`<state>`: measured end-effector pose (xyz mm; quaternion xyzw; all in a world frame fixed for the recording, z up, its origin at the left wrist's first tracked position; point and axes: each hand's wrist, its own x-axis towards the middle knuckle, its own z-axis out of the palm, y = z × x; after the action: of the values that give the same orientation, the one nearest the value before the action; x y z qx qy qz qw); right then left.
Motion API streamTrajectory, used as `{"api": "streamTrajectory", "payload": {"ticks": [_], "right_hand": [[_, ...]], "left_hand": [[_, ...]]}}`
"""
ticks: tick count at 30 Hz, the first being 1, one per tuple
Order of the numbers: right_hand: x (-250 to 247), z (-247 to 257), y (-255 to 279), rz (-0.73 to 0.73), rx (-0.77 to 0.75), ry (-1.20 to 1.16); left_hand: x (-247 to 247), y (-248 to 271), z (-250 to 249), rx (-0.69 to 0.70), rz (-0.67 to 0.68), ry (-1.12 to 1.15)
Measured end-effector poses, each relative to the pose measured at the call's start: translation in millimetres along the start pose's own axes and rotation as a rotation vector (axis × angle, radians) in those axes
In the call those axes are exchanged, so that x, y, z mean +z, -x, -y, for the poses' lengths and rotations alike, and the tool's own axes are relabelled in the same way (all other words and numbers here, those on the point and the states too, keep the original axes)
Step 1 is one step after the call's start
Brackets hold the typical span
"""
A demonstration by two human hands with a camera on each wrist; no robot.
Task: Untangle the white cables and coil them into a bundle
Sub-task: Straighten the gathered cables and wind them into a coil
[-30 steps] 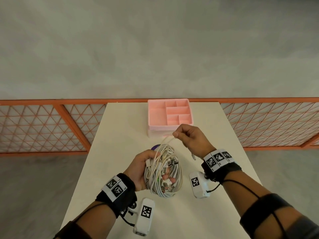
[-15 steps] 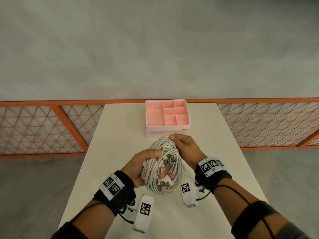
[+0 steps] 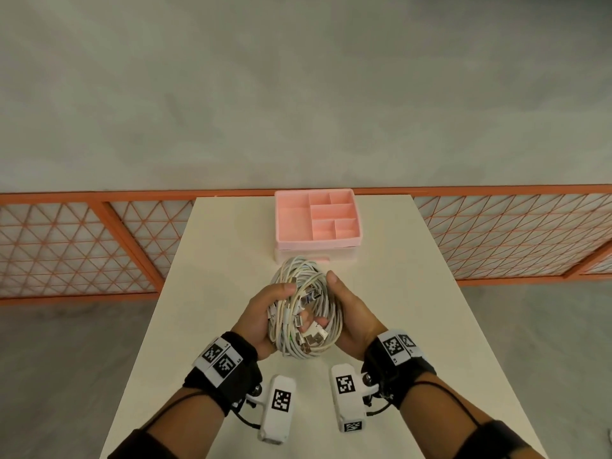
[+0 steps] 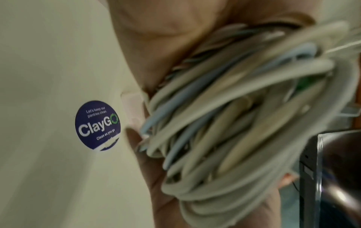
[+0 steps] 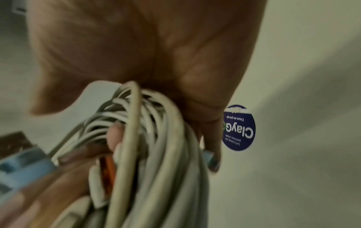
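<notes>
A coiled bundle of white cables (image 3: 306, 309) with several plugs showing in its middle is held above the table between both hands. My left hand (image 3: 265, 313) grips its left side, thumb over the top strands. My right hand (image 3: 351, 309) cups the right side, thumb up along the rim and fingers under the coil. In the left wrist view the cable loops (image 4: 224, 123) fill the frame against the palm. In the right wrist view the cables (image 5: 152, 154) run under the curled fingers (image 5: 210, 146). The underside of the coil is hidden.
A pink divided organiser tray (image 3: 284, 240) stands at the far end of the cream table (image 3: 215, 246). A round blue ClayGo sticker (image 4: 96, 125) lies on the tabletop below the hands. An orange lattice railing (image 3: 82, 246) runs behind the table on both sides.
My right hand, which was pulling a loose strand up and to the right, has come down onto the coil's right side. The strand is now laid into the bundle.
</notes>
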<state>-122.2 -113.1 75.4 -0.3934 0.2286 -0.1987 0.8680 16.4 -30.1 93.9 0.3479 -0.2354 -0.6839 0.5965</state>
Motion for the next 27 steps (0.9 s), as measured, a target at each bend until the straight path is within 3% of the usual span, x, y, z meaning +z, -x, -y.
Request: {"api": "streamTrajectory", "payload": {"ticks": [2, 5, 8, 15, 21, 27], "right_hand": [[1.8, 0.9, 0.1, 0.058, -0.059, 0.008], [7.6, 4.0, -0.1, 0.032, -0.111, 0.018], [12.2, 6.0, -1.3, -0.075, -0.112, 0.037], [5.2, -1.2, -13.0, -0.355, -0.050, 0.124], [0.3, -5.5, -15.7, -0.453, -0.045, 0.180], [-17.8, 2.1, -17.5, -0.548, -0.128, 0.447]], "left_hand": [[0.6, -2.2, -2.0, 0.042, 0.013, 0.012], [-0.5, -4.0, -4.0, 0.066, 0.011, 0.018], [-3.2, -6.5, 0.0, 0.032, 0.011, 0.047], [-13.8, -15.0, 11.5, -0.012, -0.197, 0.090], [-16.4, -16.7, 14.3, 0.020, -0.352, -0.061], [-27.5, -13.0, 17.9, -0.117, -0.300, -0.222]]}}
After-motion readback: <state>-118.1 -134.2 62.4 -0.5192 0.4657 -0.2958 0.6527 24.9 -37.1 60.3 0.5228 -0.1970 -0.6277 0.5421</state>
